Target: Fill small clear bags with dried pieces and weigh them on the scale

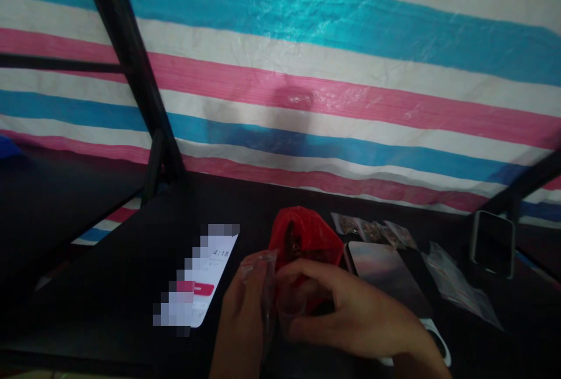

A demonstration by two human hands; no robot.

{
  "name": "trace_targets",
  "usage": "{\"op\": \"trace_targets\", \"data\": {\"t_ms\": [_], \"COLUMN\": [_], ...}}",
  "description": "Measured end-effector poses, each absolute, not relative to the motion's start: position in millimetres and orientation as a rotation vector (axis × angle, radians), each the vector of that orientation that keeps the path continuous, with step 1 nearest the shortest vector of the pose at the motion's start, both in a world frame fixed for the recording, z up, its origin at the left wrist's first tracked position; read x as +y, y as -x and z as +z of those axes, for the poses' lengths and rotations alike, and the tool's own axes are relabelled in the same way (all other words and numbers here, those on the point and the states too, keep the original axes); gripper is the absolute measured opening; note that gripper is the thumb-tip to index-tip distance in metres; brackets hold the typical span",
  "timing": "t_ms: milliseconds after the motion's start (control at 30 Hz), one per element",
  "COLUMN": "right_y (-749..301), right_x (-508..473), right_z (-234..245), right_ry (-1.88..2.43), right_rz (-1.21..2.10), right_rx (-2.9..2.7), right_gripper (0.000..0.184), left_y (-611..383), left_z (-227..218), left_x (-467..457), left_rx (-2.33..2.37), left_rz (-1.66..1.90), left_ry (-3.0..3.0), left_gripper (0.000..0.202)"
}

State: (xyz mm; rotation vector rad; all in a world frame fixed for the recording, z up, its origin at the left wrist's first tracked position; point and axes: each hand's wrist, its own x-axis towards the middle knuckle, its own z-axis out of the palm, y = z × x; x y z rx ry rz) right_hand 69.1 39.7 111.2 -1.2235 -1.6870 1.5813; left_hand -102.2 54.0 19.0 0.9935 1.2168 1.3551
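My left hand [243,320] and my right hand [350,314] meet at the bottom centre over a dark table [109,262]. Between their pinched fingers is a small clear plastic bag [265,285], held upright. My left hand grips its left edge; my right fingers curl at its opening. Just behind my hands sits a red plastic bag [307,235] with dark contents showing at its mouth.
A lit phone [199,285] lies left of my hands. To the right lie a glossy dark tablet [385,274], a row of small filled packets [372,230], empty clear bags [460,288] and a standing phone [493,244]. A striped tarp [307,75] and black poles [131,69] stand behind.
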Motion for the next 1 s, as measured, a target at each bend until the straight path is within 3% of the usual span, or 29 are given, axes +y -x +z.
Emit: {"op": "trace_targets", "data": {"t_ms": [167, 300, 500, 633, 800, 1000], "right_y": [-90, -95, -88, -86, -86, -77], "right_x": [56, 70, 82, 83, 77, 77], "right_z": [91, 67, 55, 54, 59, 64], "right_ry": [1.372, 1.738, 1.913, 1.887, 1.761, 1.931], "right_rz": [1.115, 0.71, 0.378, 0.402, 0.575, 0.455], "right_rx": [-1.569, -1.732, -1.94, -1.858, -1.782, -1.762], "right_gripper": [0.033, 0.04, 0.042, 0.052, 0.049, 0.044], "left_y": [102, 100, 92, 87, 86, 81], "left_z": [46, 43, 44, 41, 30, 32], "left_x": [54, 60, 74, 82, 95, 93], "left_rx": [1.337, 1.44, 1.292, 1.169, 1.096, 1.07], "left_rz": [1.282, 1.342, 1.192, 1.158, 1.268, 1.326], "left_ry": [-0.99, -1.084, -1.088, -0.965, -0.882, -0.769], "left_gripper": [0.054, 0.058, 0.045, 0.044, 0.042, 0.037]}}
